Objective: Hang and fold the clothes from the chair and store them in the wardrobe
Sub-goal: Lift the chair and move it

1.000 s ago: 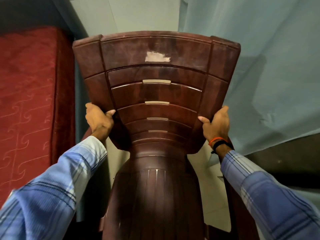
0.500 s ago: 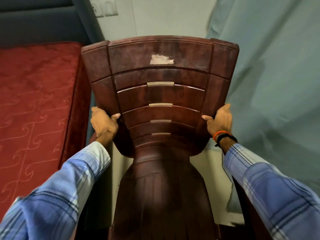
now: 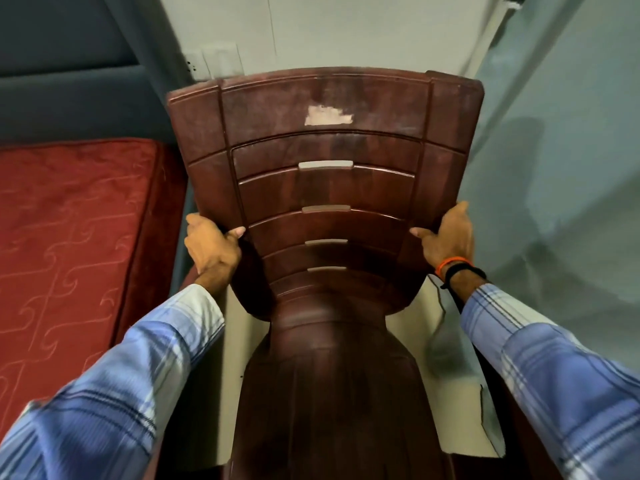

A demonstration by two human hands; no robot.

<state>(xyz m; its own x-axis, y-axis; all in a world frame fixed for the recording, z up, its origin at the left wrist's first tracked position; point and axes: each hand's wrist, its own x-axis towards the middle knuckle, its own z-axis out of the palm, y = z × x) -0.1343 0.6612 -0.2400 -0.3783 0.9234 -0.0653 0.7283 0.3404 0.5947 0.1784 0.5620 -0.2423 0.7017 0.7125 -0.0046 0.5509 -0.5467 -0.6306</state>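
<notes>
A dark brown plastic chair [image 3: 325, 188] fills the middle of the head view, its slotted backrest toward the wall and its seat running down toward me. My left hand [image 3: 211, 249] grips the left edge of the backrest, thumb on the front face. My right hand [image 3: 446, 237] grips the right edge the same way, with an orange and a black band at the wrist. No clothes lie on the chair. No wardrobe is in view.
A bed with a red patterned mattress [image 3: 69, 237] and a dark blue headboard [image 3: 69, 74] stands close on the left. A pale teal curtain [image 3: 554, 168] hangs on the right. A switch plate [image 3: 216, 60] sits on the wall behind the chair. Light floor [image 3: 450, 375] shows beside the seat.
The chair and both hands gripping it have shifted right and away from the bed, toward the wall. More wall, the switch plate and the headboard have come into view.
</notes>
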